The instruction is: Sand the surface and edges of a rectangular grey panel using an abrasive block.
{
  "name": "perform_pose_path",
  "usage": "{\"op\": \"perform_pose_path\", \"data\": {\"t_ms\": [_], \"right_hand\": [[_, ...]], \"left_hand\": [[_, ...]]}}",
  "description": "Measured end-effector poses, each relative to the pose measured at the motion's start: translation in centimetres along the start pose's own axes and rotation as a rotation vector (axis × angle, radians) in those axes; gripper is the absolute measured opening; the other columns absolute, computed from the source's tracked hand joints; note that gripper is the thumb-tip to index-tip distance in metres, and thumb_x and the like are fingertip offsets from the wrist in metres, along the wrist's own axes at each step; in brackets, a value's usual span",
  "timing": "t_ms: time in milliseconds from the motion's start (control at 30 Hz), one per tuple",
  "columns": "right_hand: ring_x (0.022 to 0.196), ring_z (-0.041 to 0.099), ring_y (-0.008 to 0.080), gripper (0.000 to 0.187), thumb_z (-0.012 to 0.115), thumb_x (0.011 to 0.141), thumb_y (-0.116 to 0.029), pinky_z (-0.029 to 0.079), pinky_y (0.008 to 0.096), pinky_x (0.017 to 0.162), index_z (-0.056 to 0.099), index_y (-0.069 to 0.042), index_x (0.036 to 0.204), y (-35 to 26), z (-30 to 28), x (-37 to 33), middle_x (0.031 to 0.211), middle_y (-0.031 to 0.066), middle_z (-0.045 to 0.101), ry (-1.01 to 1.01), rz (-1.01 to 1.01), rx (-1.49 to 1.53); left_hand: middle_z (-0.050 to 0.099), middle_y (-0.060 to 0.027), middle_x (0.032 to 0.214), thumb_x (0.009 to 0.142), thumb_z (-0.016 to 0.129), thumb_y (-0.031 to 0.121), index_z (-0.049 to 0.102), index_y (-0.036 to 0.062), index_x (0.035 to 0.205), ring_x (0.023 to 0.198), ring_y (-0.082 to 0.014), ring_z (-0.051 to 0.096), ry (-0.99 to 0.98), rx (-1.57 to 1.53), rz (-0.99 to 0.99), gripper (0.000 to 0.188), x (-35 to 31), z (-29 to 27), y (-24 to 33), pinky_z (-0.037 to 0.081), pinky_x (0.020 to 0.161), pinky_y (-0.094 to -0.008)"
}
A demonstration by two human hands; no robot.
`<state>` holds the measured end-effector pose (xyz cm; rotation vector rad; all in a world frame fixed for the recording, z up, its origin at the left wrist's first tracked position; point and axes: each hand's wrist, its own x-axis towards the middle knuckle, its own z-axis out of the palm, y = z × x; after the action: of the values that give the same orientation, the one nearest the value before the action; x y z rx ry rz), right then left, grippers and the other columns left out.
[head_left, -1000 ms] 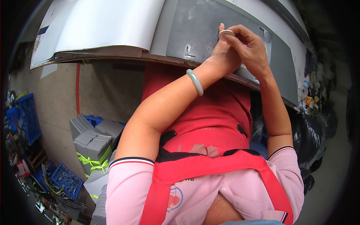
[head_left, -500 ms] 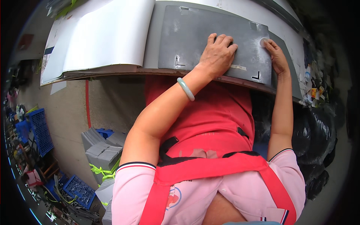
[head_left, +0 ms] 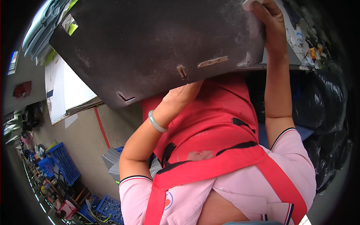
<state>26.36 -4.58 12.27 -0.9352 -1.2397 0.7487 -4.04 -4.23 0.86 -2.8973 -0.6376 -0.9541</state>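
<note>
Panel shift: since the earlier frame your dark panel (head_left: 161, 45) has come up off the worktop (head_left: 86, 105) and swung left; your left hand (head_left: 182, 93), then on top of it, has gone under.
Panel position: raised and tilted, its near left part jutting past the worktop's near edge, its left end overlapping the white sheets (head_left: 71, 84) toward the worktop's left corner.
Long axis: left to right, slanted, the left end closer to your body.
Cut-outs: an L-shaped one (head_left: 125, 98) by the near left corner, a long slot (head_left: 213, 62) further right.
Left fingers: hidden behind the panel; you cannot tell their grip from this view.
Right fingers: narrow, pinching a white disc (head_left: 248, 5) in your right hand (head_left: 273, 19) beside the panel's right end; contact with the panel is unclear.
Nearer hand: your left, directly beneath the near edge; the panel spreads leftward from your right.
Further out: black bags (head_left: 328, 95) right, a blue crate (head_left: 64, 162) left.
</note>
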Motion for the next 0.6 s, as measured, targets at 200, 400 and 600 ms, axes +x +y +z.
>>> {"op": "perform_pose_path", "data": {"t_ms": [200,400,600], "right_hand": [[0.08,0.065,0.0067,0.008,0.072,0.096,-0.02,0.051,0.0214,0.071,0.069,-0.013,0.098,-1.0,2.7,0.2,0.089,-0.0041,0.07,0.111,0.065,0.212],[0.08,0.065,0.0061,0.006,0.072,0.096,-0.019,0.052,0.0215,0.071,0.071,-0.014,0.1,1.3,0.4,-0.1,0.09,-0.0054,0.071,0.109,0.082,0.709],[0.086,0.067,0.011,0.016,0.072,0.096,-0.024,0.055,0.0266,0.078,0.07,-0.012,0.107,1.4,-1.4,-0.3,0.099,-0.0015,0.072,0.099,0.086,0.808]], "left_hand": [[0.067,-0.0199,0.118,0.089,0.074,0.029,0.067,0.0068,0.124,0.11,-0.0376,0.065,-0.355,-0.32,-0.254,0.042,2.3,-2.1,-3.6,0.053,0.089,-0.0439],[0.071,-0.0203,0.092,0.087,0.073,0.019,0.07,0.0035,0.108,0.087,-0.0392,0.069,-0.474,-0.587,-0.415,0.026,3.0,-2.8,-4.5,0.054,0.076,-0.0462],[0.069,-0.0141,0.108,0.087,0.063,0.009,0.065,0.0077,0.122,0.098,-0.0332,0.066,-0.217,-0.295,0.027,0.035,5.9,1.0,0.2,0.051,0.084,-0.042]]}}
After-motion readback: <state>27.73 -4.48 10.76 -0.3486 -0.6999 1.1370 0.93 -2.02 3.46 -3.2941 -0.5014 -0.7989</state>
